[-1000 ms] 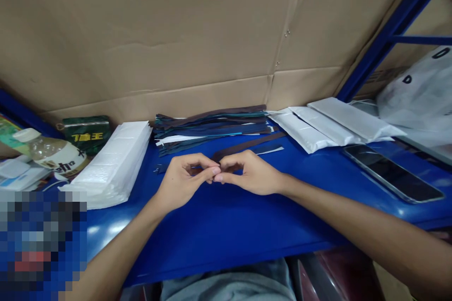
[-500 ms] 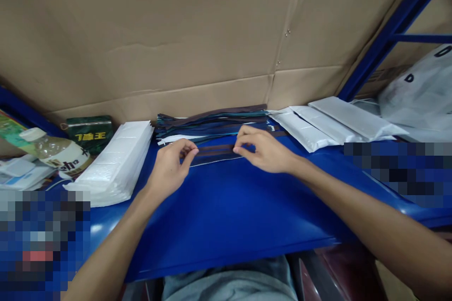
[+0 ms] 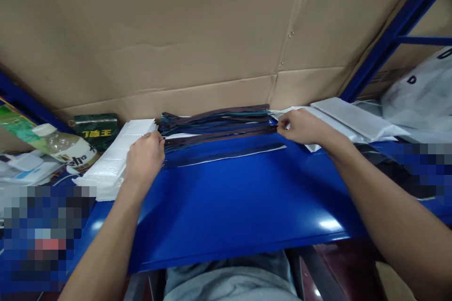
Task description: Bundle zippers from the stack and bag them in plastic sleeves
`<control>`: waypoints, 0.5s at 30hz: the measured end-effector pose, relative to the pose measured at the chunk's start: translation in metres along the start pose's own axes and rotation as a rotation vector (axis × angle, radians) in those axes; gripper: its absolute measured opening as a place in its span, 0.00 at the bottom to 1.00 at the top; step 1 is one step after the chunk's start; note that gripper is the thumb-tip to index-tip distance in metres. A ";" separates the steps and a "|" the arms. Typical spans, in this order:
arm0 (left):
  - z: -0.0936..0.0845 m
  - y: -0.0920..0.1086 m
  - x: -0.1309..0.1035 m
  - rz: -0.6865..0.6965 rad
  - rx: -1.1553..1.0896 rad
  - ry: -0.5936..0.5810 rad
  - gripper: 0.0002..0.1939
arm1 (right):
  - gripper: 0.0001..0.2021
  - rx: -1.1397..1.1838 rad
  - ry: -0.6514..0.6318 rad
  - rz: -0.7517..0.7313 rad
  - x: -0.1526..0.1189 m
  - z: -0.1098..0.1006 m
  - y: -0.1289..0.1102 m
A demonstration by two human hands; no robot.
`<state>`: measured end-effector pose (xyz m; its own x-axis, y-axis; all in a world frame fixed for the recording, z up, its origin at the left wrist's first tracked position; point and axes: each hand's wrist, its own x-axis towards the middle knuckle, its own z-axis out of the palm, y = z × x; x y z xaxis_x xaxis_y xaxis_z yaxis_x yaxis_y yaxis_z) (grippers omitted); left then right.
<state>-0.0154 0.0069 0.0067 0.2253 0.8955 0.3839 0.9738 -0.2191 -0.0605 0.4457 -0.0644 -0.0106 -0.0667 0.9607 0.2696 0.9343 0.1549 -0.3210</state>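
My left hand (image 3: 146, 154) is closed, its fingers pinched at the left end of a long dark brown strip (image 3: 219, 136). The strip's right end is pinched in my right hand (image 3: 300, 127), so it stretches nearly straight between both hands, over the blue table. Just beyond it lies a pile of dark strips (image 3: 215, 115) in brown, navy and teal. Nearer to me, another dark strip (image 3: 226, 154) with a white edge lies flat on the table. I cannot tell what material the strips are.
A stack of white packets (image 3: 115, 155) stands by my left hand; more white packets (image 3: 348, 115) lie beyond my right. At left are a bottle (image 3: 72, 148) and a dark green pouch (image 3: 96, 130). A cardboard wall (image 3: 197, 28) closes the back of the blue table (image 3: 226, 211).
My hands have moved apart, left hand leftward and right hand rightward and slightly away. The brown strip is now held by its ends, and the flat strip with the white edge shows more fully.
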 end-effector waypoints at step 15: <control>-0.003 0.090 -0.047 0.468 -0.458 -0.141 0.21 | 0.06 0.696 -0.065 -0.127 -0.023 0.054 -0.127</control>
<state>0.0620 -0.0566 -0.0140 0.6526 0.7014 0.2866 0.6686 -0.7110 0.2177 0.3097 -0.0937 -0.0251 -0.2012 0.9338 0.2959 0.4784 0.3573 -0.8022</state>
